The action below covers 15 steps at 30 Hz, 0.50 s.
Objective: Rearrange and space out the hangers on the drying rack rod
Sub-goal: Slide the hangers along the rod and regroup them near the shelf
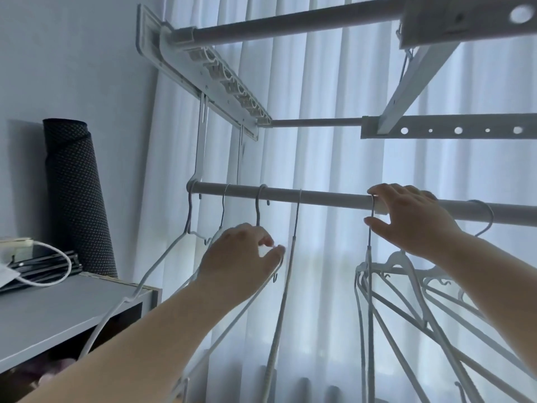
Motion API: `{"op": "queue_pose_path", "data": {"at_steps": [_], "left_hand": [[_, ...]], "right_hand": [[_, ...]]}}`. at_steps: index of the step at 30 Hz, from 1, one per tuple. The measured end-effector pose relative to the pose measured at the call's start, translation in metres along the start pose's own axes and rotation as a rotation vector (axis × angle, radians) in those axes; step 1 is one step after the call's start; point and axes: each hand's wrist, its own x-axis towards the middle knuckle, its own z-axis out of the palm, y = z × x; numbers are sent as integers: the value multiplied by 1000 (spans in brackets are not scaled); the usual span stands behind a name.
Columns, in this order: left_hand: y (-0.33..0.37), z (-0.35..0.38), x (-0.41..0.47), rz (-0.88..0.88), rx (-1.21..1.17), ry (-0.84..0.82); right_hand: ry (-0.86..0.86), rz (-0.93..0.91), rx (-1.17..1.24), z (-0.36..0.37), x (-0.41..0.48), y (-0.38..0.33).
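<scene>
A grey rod (328, 196) runs across the middle of the drying rack. Several thin pale hangers hang from it. Three hooks sit near the left end, and a fourth hanger (296, 216) hangs alone further right. My left hand (241, 254) is below the rod, fingers pinched on the neck of the third hanger (259, 205). My right hand (409, 216) lies over the rod and pinches the hook of another hanger (370, 228). A bunch of hangers (406, 289) crowds below my right wrist. One more hook (485, 216) sits on the rod at the far right.
Upper rack rods (290, 26) and a perforated white bar (453, 130) cross overhead. White curtains (319, 141) hang behind. At left a grey shelf (58, 312) carries a rolled dark mat (75, 199), a white cable and folded items.
</scene>
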Motion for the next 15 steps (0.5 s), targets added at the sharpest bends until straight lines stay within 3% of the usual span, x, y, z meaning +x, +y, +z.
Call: {"op": "queue_pose_path", "data": {"at_steps": [2,9,15], "left_hand": [[-13,-4,-6,-15,-36,8],[-33,-1,-19,-85,-30,-241],[-36,4,-33,-97,-132,-325]], "right_hand": [[5,27,21,-1,-2,-2],[-2,117,63,-5,-10,-8],[257,138,222,-14,-33,-57]]}}
